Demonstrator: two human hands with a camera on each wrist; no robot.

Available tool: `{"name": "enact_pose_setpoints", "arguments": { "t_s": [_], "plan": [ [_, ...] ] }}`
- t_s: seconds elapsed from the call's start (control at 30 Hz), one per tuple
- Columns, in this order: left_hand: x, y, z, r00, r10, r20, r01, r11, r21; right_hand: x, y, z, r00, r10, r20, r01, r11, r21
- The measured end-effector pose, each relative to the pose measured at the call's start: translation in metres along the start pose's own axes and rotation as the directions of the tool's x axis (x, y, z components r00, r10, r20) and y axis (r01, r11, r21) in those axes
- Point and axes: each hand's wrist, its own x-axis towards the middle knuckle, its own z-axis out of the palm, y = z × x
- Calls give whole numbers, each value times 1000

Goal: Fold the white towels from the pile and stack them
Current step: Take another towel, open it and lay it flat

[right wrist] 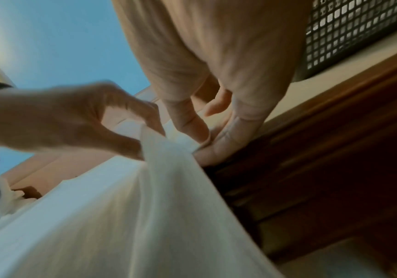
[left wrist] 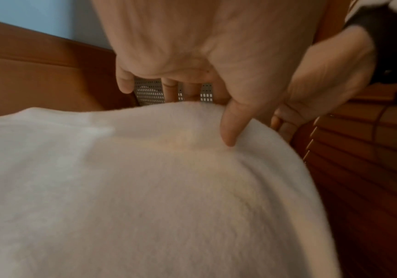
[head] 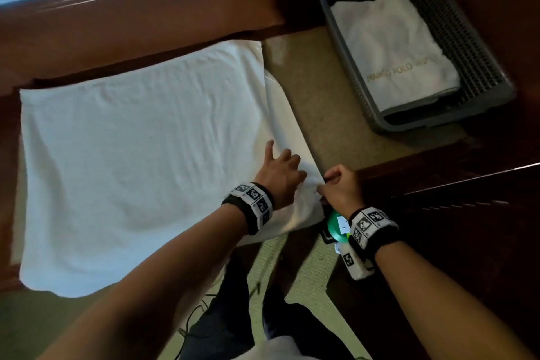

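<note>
Beside wood rails, hands [head: 309,181] pinch towel [head: 131,161] corner.

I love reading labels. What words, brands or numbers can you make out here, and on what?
"MARCO POLO", then a blurred word: gold letters on the folded towel in the basket.
Wristbands: black-and-white square codes only, no words.
Nothing else readable.
</note>
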Motion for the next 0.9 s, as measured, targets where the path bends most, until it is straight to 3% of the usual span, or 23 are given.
{"name": "enact_pose_setpoints", "arguments": {
  "t_s": [0.13, 0.27, 0.33, 0.47, 0.6, 0.8, 0.9],
  "plan": [
    [-8, -1, -9, 1000, 11, -16, -13, 995, -95, -3, 4, 1, 993, 82, 87, -87, 995, 47],
    [-13, 3, -19, 999, 28, 29, -24, 992, -128, -10, 1, 4, 968, 155, 197, -130, 983, -132],
    [-14, 4, -22, 998, 33, 48, -27, 992, -123, -11, 2, 6, 972, 165, 166, -130, 971, -201],
    [-18, 7, -26, 993, 46, 107, -37, 996, -85, -15, -1, 13, 964, 209, 165, -186, 972, -147],
    [-24, 7, -24, 985, 66, 160, -54, 995, -80, -21, -1, 14, 970, 176, 167, -128, 956, -265],
    [-33, -2, -23, 991, 63, 122, -53, 995, -80, -17, 25, 5, 998, 47, -52, -53, 991, -122],
    [-33, -1, -23, 993, 68, 92, -61, 995, -78, -21, 33, 7, 997, 70, -32, -72, 995, -62]
  ]
}}
